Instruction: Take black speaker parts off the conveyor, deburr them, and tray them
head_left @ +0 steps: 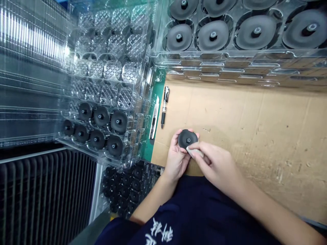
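Observation:
Close to my body, my left hand is closed around the edge of a round black disc with a small metal-tipped stud at its centre. The disc's stud side faces up toward me. My right hand pinches a small whitish cloth and touches it to the disc's lower rim. Part of the cloth is hidden inside the right fingers. Both hands are over the near left part of the cardboard sheet.
A clear plastic tray of similar discs tops a stack at the back right. On the left, another clear tray has several discs in its near pockets. A pen and a utility knife lie between. More discs sit lower, near my left forearm.

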Demonstrator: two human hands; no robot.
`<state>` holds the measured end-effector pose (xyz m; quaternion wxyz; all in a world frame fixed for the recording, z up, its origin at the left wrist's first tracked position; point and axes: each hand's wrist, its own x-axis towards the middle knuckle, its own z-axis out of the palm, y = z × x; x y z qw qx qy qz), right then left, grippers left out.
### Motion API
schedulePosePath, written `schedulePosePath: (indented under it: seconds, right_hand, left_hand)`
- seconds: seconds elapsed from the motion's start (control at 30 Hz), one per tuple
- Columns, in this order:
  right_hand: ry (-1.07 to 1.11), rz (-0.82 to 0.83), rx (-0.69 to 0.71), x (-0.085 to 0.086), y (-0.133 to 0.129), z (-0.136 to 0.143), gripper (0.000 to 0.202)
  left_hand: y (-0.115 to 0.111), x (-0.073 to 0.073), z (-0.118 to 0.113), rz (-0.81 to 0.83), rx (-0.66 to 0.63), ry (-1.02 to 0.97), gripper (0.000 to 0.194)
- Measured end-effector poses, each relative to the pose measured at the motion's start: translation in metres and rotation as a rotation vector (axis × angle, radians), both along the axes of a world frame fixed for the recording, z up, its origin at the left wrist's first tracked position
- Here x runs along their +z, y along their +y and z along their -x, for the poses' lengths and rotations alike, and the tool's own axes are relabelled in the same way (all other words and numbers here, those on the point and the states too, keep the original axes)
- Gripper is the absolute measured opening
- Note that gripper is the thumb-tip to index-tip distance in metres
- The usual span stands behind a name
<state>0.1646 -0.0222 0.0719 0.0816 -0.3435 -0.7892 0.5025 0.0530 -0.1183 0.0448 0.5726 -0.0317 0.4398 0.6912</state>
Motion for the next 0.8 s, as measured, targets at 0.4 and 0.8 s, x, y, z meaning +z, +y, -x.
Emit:
schedulePosePath:
  seconds: [0.4,0.8]
  right_hand:
    - [-0.008,-0.003,-0.067,-0.003,0.012,0.000,0.016]
    - [-0.014,-0.179,0.270,0.005,0.014,0.027,0.022]
  left_hand:
    - [0.001,-0.001,0.001,-0.052,-0.015,-0.004,0.052]
    - [-0.006,-0.005,0.003,-0.025,0.030,-0.006,0.048]
